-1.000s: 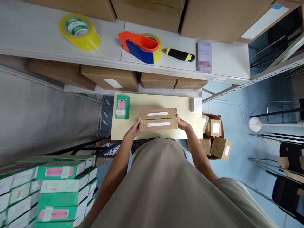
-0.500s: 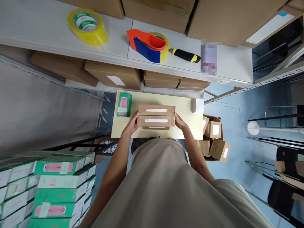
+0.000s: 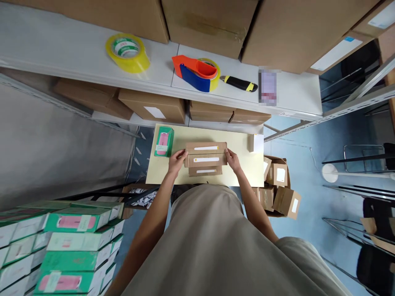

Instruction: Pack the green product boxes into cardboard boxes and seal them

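Near the middle of the cream table (image 3: 240, 174) are several brown cardboard boxes (image 3: 206, 160) with narrow white labels, one row behind another. My left hand (image 3: 177, 161) is closed on the left end of the boxes, its fingertips at their corner. At the opposite end my right hand (image 3: 232, 160) grips the right edge. A lower brown box (image 3: 205, 170) shows on the side nearer my body, touched by neither hand. Left of my left hand stands a green box with a pink bottle picture (image 3: 164, 142). A small white box (image 3: 256, 143) sits at the table's right end.
On the shelf (image 3: 160, 78) above lie a yellow tape roll (image 3: 140, 61), an orange and blue tape dispenser (image 3: 193, 74) and a utility knife (image 3: 240, 83). A carton of brown boxes (image 3: 279, 189) stands right of the table. Green boxes (image 3: 70, 261) are stacked at lower left.
The view has shifted, so shelf and table sit lower in the picture. My hands have drawn the upper boxes slightly away from me, and more of the lower box shows.
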Demonstrator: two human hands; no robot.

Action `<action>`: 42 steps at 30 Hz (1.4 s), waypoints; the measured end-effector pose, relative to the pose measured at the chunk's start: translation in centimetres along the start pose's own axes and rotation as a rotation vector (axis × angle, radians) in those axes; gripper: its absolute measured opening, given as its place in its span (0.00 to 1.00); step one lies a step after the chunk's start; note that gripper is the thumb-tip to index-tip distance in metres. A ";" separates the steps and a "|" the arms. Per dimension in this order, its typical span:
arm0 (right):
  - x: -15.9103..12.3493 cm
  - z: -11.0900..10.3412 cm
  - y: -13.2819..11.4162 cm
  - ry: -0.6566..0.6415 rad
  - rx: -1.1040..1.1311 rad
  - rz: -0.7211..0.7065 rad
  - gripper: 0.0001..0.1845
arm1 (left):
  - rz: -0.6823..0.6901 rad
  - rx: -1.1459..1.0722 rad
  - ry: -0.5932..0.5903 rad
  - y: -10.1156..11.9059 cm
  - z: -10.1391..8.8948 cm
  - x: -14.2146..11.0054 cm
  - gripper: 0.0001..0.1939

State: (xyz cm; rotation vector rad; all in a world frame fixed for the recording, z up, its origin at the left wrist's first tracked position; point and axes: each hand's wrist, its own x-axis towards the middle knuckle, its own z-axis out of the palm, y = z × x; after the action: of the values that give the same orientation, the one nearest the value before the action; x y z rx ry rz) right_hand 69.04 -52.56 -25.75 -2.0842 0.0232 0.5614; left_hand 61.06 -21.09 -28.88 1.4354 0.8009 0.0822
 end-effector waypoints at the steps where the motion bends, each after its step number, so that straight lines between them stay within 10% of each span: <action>1: -0.6 0.2 -0.1 0.019 -0.104 0.009 0.45 | 0.005 0.011 -0.002 -0.1 0.0 -0.5 0.33; 12: -2.4 0.6 -2.3 0.109 -0.347 0.032 0.37 | 0.187 0.107 0.002 1.2 0.4 -1.5 0.28; 18: -2.0 -0.5 -4.4 0.248 -0.400 -0.231 0.32 | 0.406 0.160 0.019 4.3 0.7 -1.8 0.26; 27: 5.6 -3.8 -26.9 0.426 -0.490 -0.782 0.33 | 0.799 0.037 0.027 21.2 5.5 0.5 0.18; 31: 8.5 -2.6 -34.5 0.295 -0.744 -0.691 0.32 | 0.901 -0.038 0.014 26.5 7.2 -0.2 0.14; 42: 11.7 -1.2 -36.8 0.144 -0.880 -0.440 0.31 | 0.852 -0.023 0.018 23.3 5.8 -2.4 0.09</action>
State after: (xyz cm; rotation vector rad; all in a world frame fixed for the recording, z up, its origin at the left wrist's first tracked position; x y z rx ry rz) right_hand 88.49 -30.84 -0.47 -2.8478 -0.6952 0.1383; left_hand 71.77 -23.00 -7.38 1.6672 0.1532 0.7487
